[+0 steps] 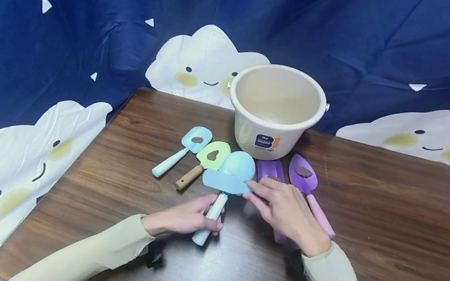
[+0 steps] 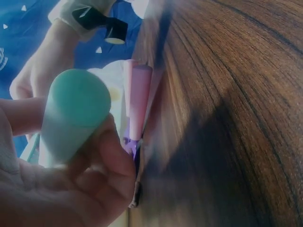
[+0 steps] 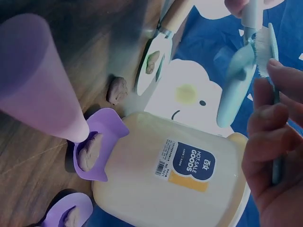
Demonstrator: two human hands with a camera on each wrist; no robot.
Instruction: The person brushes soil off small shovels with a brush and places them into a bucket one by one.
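My left hand [image 1: 186,215] grips the pale handle [image 1: 208,220] of a light blue toy shovel, raised over the table with its rounded blade [image 1: 240,162] pointing away. In the left wrist view, the handle's green-tinted round end [image 2: 80,98] faces the camera, thumb and fingers around it. My right hand [image 1: 287,209] pinches a light blue brush [image 1: 222,181] across the shovel's blade. White bristles [image 3: 262,53] show in the right wrist view, right beside the base of the blade [image 3: 236,80]. Part of the brush is hidden behind my right fingers.
A beige bucket [image 1: 249,132] stands at the back. On the table [image 1: 394,230] lie another blue shovel [image 1: 169,162], a green trowel [image 1: 205,157], a purple square-ended shovel [image 1: 267,168] and a purple trowel [image 1: 299,164], bearing brown lumps. Another brown lump [image 3: 117,90] lies loose near the bucket.
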